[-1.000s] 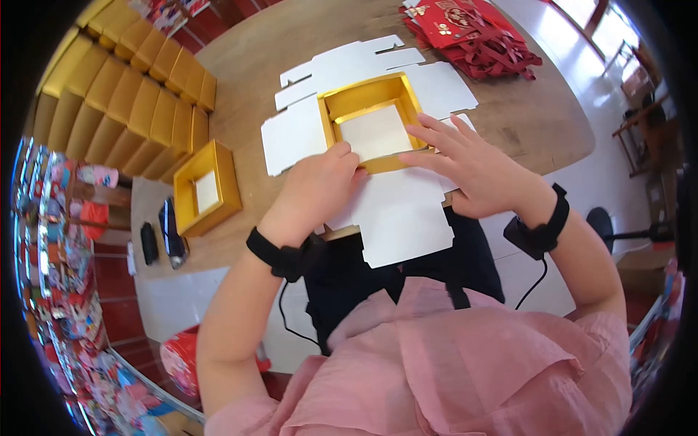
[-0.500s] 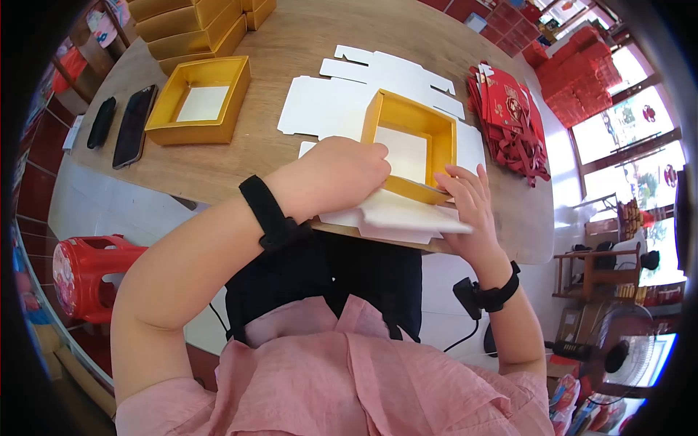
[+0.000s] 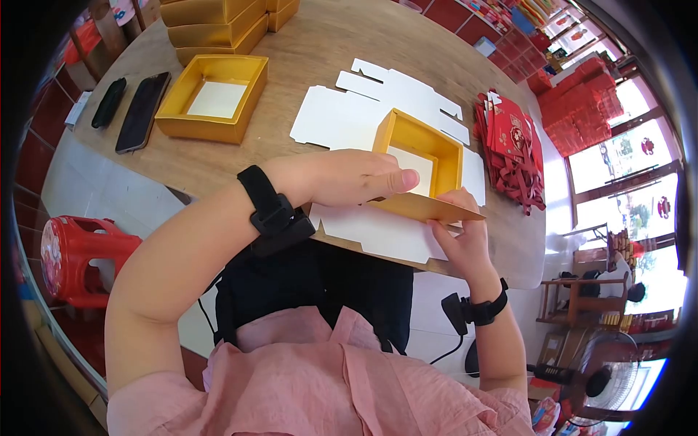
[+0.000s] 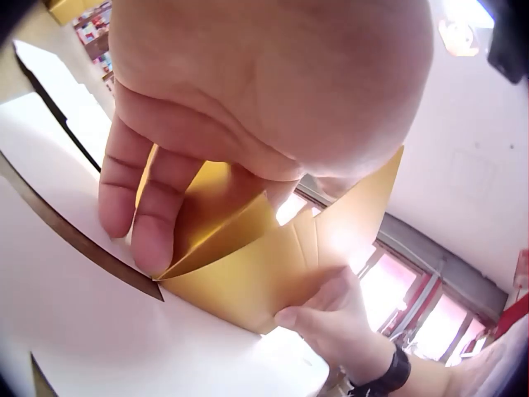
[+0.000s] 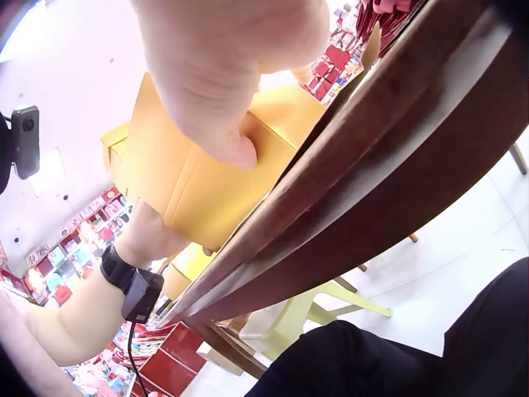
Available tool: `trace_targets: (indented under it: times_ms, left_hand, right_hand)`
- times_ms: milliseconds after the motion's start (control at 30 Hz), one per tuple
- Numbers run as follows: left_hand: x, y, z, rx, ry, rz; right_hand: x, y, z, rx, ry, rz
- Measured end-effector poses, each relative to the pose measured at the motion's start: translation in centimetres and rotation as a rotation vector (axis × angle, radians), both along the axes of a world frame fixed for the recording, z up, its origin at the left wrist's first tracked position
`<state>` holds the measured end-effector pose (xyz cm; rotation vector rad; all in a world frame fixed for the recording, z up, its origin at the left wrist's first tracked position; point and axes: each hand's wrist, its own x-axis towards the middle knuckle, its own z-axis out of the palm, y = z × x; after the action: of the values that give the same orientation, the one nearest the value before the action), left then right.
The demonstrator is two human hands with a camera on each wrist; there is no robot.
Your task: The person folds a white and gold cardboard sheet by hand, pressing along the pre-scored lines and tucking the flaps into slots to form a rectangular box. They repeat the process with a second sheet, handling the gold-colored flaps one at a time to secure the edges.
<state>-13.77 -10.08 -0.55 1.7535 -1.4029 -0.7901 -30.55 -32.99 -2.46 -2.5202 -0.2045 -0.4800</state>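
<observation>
The open-topped gold cardboard box (image 3: 451,163) sits near the front edge of the wooden desk (image 3: 320,43), on the white-faced card sheet (image 3: 313,116). Panels of the sheet extend beyond the box, a position that appears to leave them accessible from the person's side. A gold-faced card flap (image 3: 425,208) is raised along the near side of the box, its right end standing away from the corner.

The right hand (image 3: 469,243) pinches that end, thumb on the outer gold face; this grip seems intended to control the angle of the flap. The left hand (image 3: 349,178) lies over the near left corner, fingers extended downward beside the box (image 4: 153,223) and thumb reaching across the near side. It probably steadies the corner against the pull of the flap. Its exact contact pressure cannot be told.

A second gold box with a pale base (image 3: 196,129) stands apart on the left, beside a dark smartphone (image 3: 144,109) and a small black case (image 3: 109,104). Stacked gold boxes (image 3: 218,29) stand behind it. Red printed bags (image 3: 509,131) lie in a pile at the right, apparently set aside from the work.
</observation>
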Motion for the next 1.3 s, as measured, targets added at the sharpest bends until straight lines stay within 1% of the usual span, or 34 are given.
trace_targets:
  times_ms: [67, 200, 267, 300, 367, 400, 467, 500, 567, 600, 700, 767, 800, 867, 900, 967, 1000, 1067, 1100, 1167, 1200, 1267, 1300]
  left_hand:
    - [0.0, 0.3, 0.0, -0.002, 0.062, -0.007]
    - [0.2, 0.7, 0.1, 0.008, 0.097, -0.013]
    - [0.2, 1.1, -0.2, -0.188, -0.072, -0.022]
    - [0.0, 1.1, 0.0, -0.188, -0.071, -0.023]
    - [-0.5, 1.2, 0.5, -0.074, -0.122, 0.024]
    - [-0.4, 0.9, 0.1, -0.075, -0.121, 0.025]
    - [-0.2, 0.2, -0.8, -0.147, -0.197, 0.049]
    - [-0.2, 0.1, -0.9, -0.149, -0.196, 0.050]
    - [-0.2, 0.0, -0.9, -0.168, -0.092, 0.078]
    - [-0.2, 0.0, -0.8, -0.171, -0.089, 0.078]
    - [-0.3, 0.1, -0.3, -0.137, -0.153, 0.076]
    - [-0.6, 0.1, 0.1, -0.058, -0.127, 0.135]
    - [-0.7, 0.1, 0.4, -0.058, -0.126, 0.135]
    - [-0.8, -0.1, 0.6, -0.016, -0.063, 0.179]
    - [-0.9, -0.2, 0.1, -0.017, -0.062, 0.179]
    - [-1.6, -0.5, -1.1, -0.170, -0.199, 0.306]
    - [-2.1, -0.5, -1.4, -0.171, -0.197, 0.305]
    - [-3.2, -0.5, -1.7, -0.518, -0.235, 0.571]
    - [-3.1, -0.5, -1.5, -0.519, -0.233, 0.571]
    - [-2.9, -0.2, -0.9, -0.574, -0.863, 0.479]
    - [-2.9, -0.2, -0.9, -0.574, -0.864, 0.482]
    - [-3.0, -0.3, -1.0, -0.470, -0.941, 0.343]
    - [-3.0, -0.3, -1.0, -0.471, -0.942, 0.342]
  right_hand:
    - [0.0, -0.2, -0.1, 0.055, 0.041, 0.005]
    - [0.0, -0.1, -0.1, 0.077, 0.059, -0.006]
    - [0.0, -0.1, -0.1, 0.103, 0.074, -0.028]
    - [-0.1, -0.1, -0.1, 0.103, 0.075, -0.029]
    - [0.0, -0.1, -0.3, 0.123, 0.071, -0.036]
    - [0.0, 0.0, -0.2, 0.123, 0.072, -0.036]
    - [0.0, 0.1, 0.1, 0.112, 0.095, -0.054]
    - [-0.1, 0.2, 0.2, 0.109, 0.096, -0.054]
    - [-0.3, 0.1, 0.3, 0.082, 0.098, -0.065]
    - [-0.3, -0.1, 0.3, 0.079, 0.101, -0.066]
    - [0.0, -0.6, 0.0, 0.120, 0.057, -0.013]
    - [0.5, -0.5, -0.2, 0.211, 0.007, -0.068]
    - [0.8, -0.4, -0.3, 0.211, 0.008, -0.068]
    - [1.2, -0.3, -0.5, 0.332, 0.057, -0.107]
    - [1.3, -0.5, -0.6, 0.331, 0.058, -0.107]
    - [1.3, -0.8, -0.6, 0.414, 0.117, -0.114]
    - [1.3, -0.7, -0.5, 0.413, 0.118, -0.117]
    - [1.2, -0.5, -0.3, 0.468, 0.156, -0.120]
    - [1.2, -0.6, -0.3, 0.467, 0.157, -0.121]
    - [1.3, -0.7, -0.5, 0.507, 0.197, -0.147]
    - [1.3, -0.7, -0.5, 0.505, 0.197, -0.144]
    - [1.2, -0.8, -0.5, 0.537, 0.207, -0.146]
    - [1.2, -0.8, -0.5, 0.537, 0.206, -0.146]
